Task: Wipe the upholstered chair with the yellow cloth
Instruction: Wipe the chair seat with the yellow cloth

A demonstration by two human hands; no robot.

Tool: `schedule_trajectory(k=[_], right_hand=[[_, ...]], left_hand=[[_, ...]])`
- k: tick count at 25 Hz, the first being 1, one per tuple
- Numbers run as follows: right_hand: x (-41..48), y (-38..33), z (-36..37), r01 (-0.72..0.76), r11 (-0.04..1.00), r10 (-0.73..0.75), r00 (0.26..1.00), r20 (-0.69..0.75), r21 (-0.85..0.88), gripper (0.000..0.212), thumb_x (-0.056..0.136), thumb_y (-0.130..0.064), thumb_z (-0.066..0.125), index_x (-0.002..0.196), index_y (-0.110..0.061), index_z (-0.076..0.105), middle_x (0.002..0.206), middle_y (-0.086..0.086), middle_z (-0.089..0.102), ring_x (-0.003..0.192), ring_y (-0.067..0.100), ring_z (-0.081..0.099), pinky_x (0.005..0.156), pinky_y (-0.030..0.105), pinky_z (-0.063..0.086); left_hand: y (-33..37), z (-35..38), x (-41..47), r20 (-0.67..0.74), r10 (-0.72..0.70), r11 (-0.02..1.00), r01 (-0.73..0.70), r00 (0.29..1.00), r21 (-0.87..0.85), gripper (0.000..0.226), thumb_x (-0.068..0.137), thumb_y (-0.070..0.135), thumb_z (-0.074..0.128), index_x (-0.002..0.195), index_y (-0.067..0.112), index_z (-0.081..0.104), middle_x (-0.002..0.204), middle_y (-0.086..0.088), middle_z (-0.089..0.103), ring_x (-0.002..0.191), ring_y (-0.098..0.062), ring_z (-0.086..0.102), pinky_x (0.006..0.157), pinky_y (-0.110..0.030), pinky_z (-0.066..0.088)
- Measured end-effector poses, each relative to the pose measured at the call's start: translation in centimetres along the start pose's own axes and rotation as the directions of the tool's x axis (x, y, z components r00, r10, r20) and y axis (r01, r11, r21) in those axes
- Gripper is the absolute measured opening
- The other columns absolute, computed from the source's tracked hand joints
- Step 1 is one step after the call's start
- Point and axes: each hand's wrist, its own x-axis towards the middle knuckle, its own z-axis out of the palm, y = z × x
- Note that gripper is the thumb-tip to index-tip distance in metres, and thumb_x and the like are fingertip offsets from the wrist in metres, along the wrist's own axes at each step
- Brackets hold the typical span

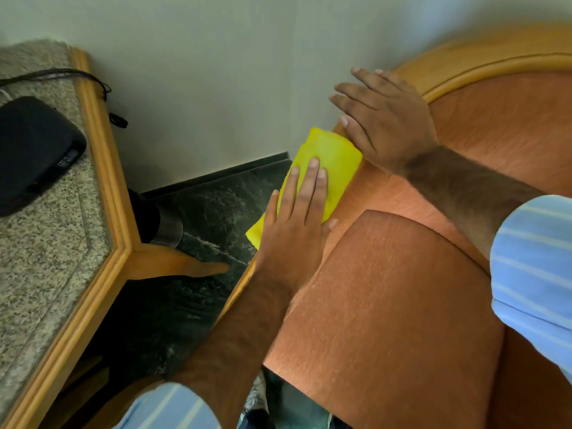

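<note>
The upholstered chair (402, 289) fills the right half of the head view, with orange fabric and a light wooden frame. A folded yellow cloth (332, 156) lies over the chair's left armrest edge. My left hand (297, 218) lies flat on the cloth with fingers straight, pressing it against the armrest. My right hand (383, 122) rests open on the wooden frame just above the cloth, fingers spread toward the wall, holding nothing.
A side table (102, 168) with a speckled stone top and wooden rim stands at the left, carrying a black device (34, 150) and a black cable (93, 78). Dark marble floor (216, 205) lies between table and chair. A pale wall (216, 72) is right behind.
</note>
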Motion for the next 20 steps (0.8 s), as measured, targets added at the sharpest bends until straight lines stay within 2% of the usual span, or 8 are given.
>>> schedule_trajectory(k=[4, 8, 12, 15, 16, 17, 18, 20], right_hand=[[-0.2, -0.3, -0.3, -0.023, 1.0, 0.023, 1.0, -0.004, 0.004, 0.05, 0.111, -0.037, 0.025, 0.142, -0.015, 0.056, 0.149, 0.006, 0.059, 0.149, 0.028, 0.042, 0.121, 0.047, 0.034], [-0.2, -0.3, -0.3, -0.042, 0.999, 0.041, 0.999, 0.033, 0.024, 0.05, 0.11, -0.038, 0.026, 0.143, -0.014, 0.055, 0.15, 0.007, 0.058, 0.15, 0.029, 0.04, 0.123, 0.047, 0.031], [-1.5, -4.4, -1.6, -0.361, 0.912, 0.361, 0.932, 0.035, 0.193, 0.057, 0.108, -0.043, 0.033, 0.153, -0.009, 0.041, 0.166, 0.01, 0.036, 0.158, 0.029, 0.022, 0.13, 0.046, 0.019], [-6.3, -15.4, -1.4, -0.567, 0.441, 0.682, 0.715, 0.152, 0.696, 0.052, 0.102, -0.039, 0.051, 0.149, -0.017, 0.046, 0.16, 0.0, 0.045, 0.153, 0.018, 0.034, 0.125, 0.03, 0.026], [-8.2, -20.0, -1.2, -0.583, 0.134, 0.698, 0.63, 0.341, 0.802, 0.049, 0.098, -0.043, 0.056, 0.144, -0.025, 0.05, 0.153, -0.004, 0.052, 0.147, 0.015, 0.043, 0.122, 0.029, 0.034], [-10.0, -24.2, -1.5, -0.577, -0.233, 0.645, 0.511, 0.568, 0.783, 0.045, 0.094, -0.048, 0.062, 0.136, -0.034, 0.055, 0.144, -0.006, 0.06, 0.138, 0.017, 0.054, 0.116, 0.034, 0.044], [-11.7, -28.0, -1.6, -0.565, -0.476, 0.563, 0.394, 0.727, 0.674, 0.041, 0.088, -0.051, 0.07, 0.126, -0.039, 0.06, 0.132, -0.005, 0.067, 0.126, 0.02, 0.064, 0.106, 0.038, 0.053], [-13.3, -32.1, -2.2, -0.621, -0.56, 0.518, 0.255, 0.817, 0.548, 0.033, 0.081, -0.039, 0.082, 0.107, -0.032, 0.063, 0.109, -0.004, 0.07, 0.099, 0.015, 0.07, 0.086, 0.024, 0.057]], left_hand=[[-3.4, 1.1, -10.1, 0.15, 0.039, 0.989, -0.06, 0.988, 0.133, 0.075, 0.108, 0.046, 0.038, 0.167, 0.01, 0.008, 0.177, -0.009, -0.001, 0.163, -0.035, 0.009, 0.12, -0.059, 0.038], [-5.1, 0.0, -15.3, 0.289, 0.024, 0.987, -0.069, 0.957, 0.147, 0.076, 0.104, 0.051, 0.038, 0.165, 0.009, 0.022, 0.176, -0.01, 0.015, 0.16, -0.036, 0.024, 0.114, -0.061, 0.045], [-4.1, -2.5, -11.7, 0.132, -0.064, 0.975, 0.091, 0.989, -0.204, 0.063, 0.105, 0.055, 0.039, 0.152, 0.012, 0.047, 0.162, -0.011, 0.043, 0.15, -0.031, 0.043, 0.117, -0.054, 0.043], [-4.4, -4.9, -5.1, 0.223, -0.344, 0.753, 0.41, 0.912, -0.514, 0.071, 0.102, 0.051, 0.055, 0.161, 0.018, 0.034, 0.168, -0.007, 0.034, 0.155, -0.021, 0.032, 0.126, -0.041, 0.03], [-4.8, -5.4, -3.1, 0.351, -0.364, 0.692, 0.502, 0.863, -0.518, 0.077, 0.099, 0.052, 0.061, 0.162, 0.021, 0.031, 0.168, -0.005, 0.035, 0.155, -0.021, 0.034, 0.125, -0.041, 0.032], [-5.0, -5.3, -1.1, 0.466, -0.343, 0.703, 0.552, 0.816, -0.449, 0.076, 0.095, 0.053, 0.065, 0.159, 0.022, 0.038, 0.162, -0.006, 0.046, 0.149, -0.023, 0.044, 0.119, -0.042, 0.04], [-5.1, -5.3, 0.1, 0.539, -0.317, 0.756, 0.551, 0.78, -0.354, 0.067, 0.092, 0.053, 0.069, 0.149, 0.022, 0.052, 0.146, -0.007, 0.061, 0.136, -0.024, 0.057, 0.107, -0.038, 0.048], [-5.5, -5.9, 0.5, 0.516, -0.319, 0.84, 0.489, 0.795, -0.235, 0.042, 0.086, 0.053, 0.076, 0.117, 0.025, 0.072, 0.107, -0.001, 0.073, 0.104, -0.022, 0.068, 0.079, -0.03, 0.046]])
